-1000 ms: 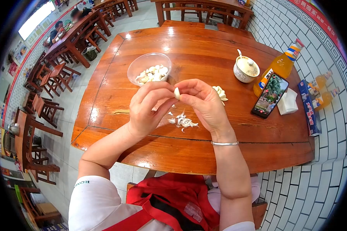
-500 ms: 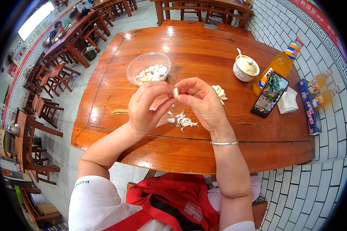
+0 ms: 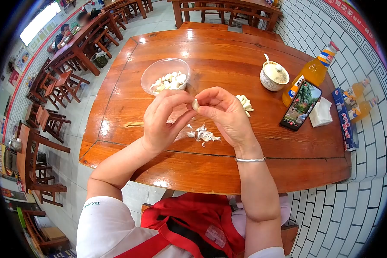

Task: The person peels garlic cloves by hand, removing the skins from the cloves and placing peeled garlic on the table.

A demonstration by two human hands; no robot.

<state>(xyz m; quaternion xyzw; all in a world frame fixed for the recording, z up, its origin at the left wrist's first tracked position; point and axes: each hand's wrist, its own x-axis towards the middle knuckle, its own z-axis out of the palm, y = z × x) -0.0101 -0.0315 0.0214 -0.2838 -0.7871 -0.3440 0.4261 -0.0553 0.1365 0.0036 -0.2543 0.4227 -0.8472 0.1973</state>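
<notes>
A single garlic clove point(image 3: 195, 104) is pinched between the fingertips of my left hand point(image 3: 165, 118) and my right hand point(image 3: 225, 115), both raised over the table. Below them lies a small heap of papery garlic skins point(image 3: 204, 134). Just beyond my left hand stands a clear plastic bowl point(image 3: 147, 74) with several garlic cloves point(image 3: 171, 81) in it. To the right of my right hand sits a small pile of peeled garlic cloves point(image 3: 245, 104). A silver bangle point(image 3: 250, 160) circles my right wrist.
On the wooden table point(image 3: 219, 56) stand a lidded white jar point(image 3: 274, 77) with a spoon, an orange drink bottle point(image 3: 316, 71), a propped phone point(image 3: 301, 105), tissues point(image 3: 321, 113) and a blue box point(image 3: 346, 120). A tiled wall borders the right; people sit at a far table point(image 3: 79, 41).
The clove has turned slightly between my fingertips. Both hands stay in almost the same place, and the things on the table have not moved.
</notes>
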